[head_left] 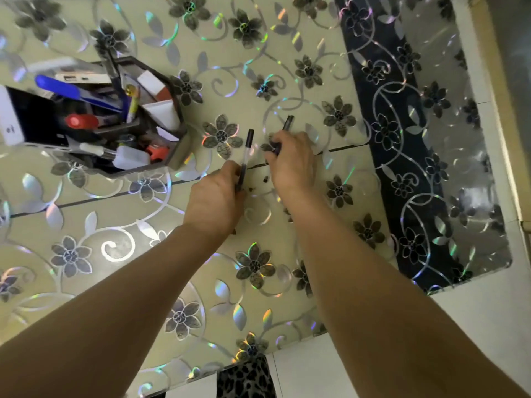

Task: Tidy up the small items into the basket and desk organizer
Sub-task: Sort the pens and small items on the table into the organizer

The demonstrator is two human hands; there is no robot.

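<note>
Two pens are being held just right of the organizer (120,122), one in each hand. The left hand (215,193) is pinching a clear pen (246,153), its black cap pointing away. The right hand (293,162) is curling round a dark pen (287,123). Both are hovering over the flowered table (115,239). The organizer is holding markers and erasers.

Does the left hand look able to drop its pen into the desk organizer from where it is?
Probably yes. The left hand grips a black-capped pen, and the desk organizer sits just to its left with only bare tabletop between. Its compartments look crowded, though, so a free slot is uncertain.
</note>
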